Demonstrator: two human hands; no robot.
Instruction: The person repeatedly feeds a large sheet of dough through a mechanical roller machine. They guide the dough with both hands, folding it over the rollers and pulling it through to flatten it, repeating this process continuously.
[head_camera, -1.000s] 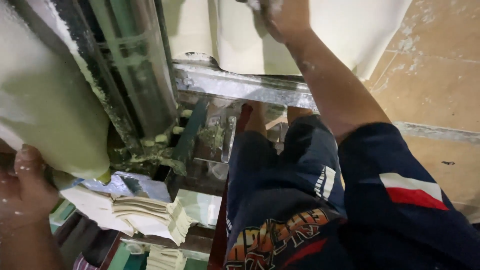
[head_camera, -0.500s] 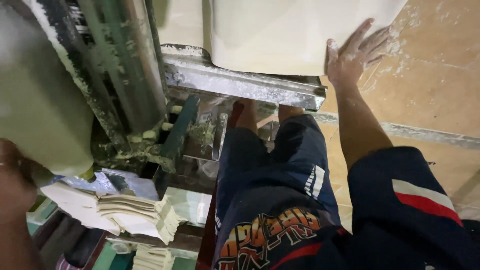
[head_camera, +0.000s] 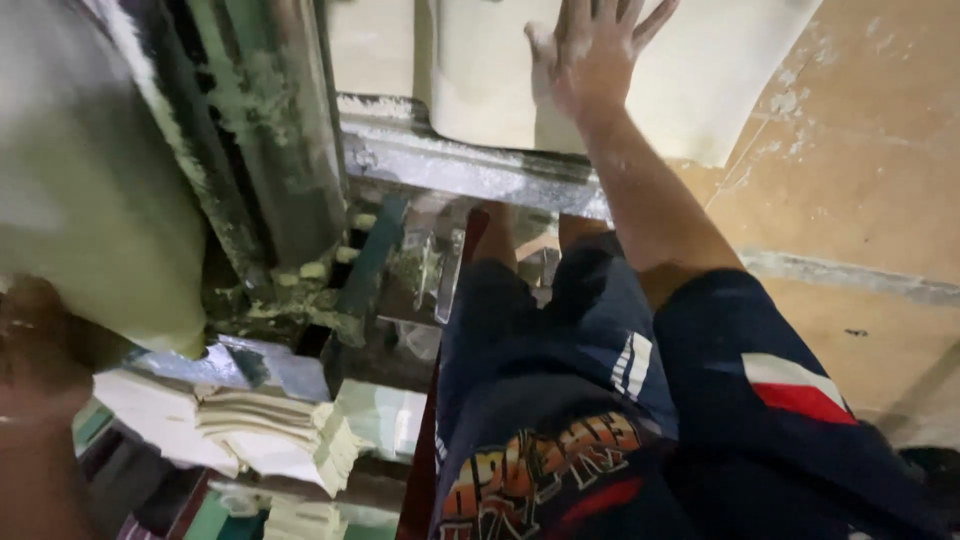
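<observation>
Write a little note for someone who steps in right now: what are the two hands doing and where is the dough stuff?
Right hand: open, palm flat on the pale dough sheet hanging over the floury metal rail.
Left hand: blurred at the lower left edge, against the bottom of a second pale sheet; grip cannot be told.
Rollers: caked with dough bits.
Done: folded sheets stacked below the machine.
Left: both hanging sheets are on the machine, not yet on the stack.
</observation>
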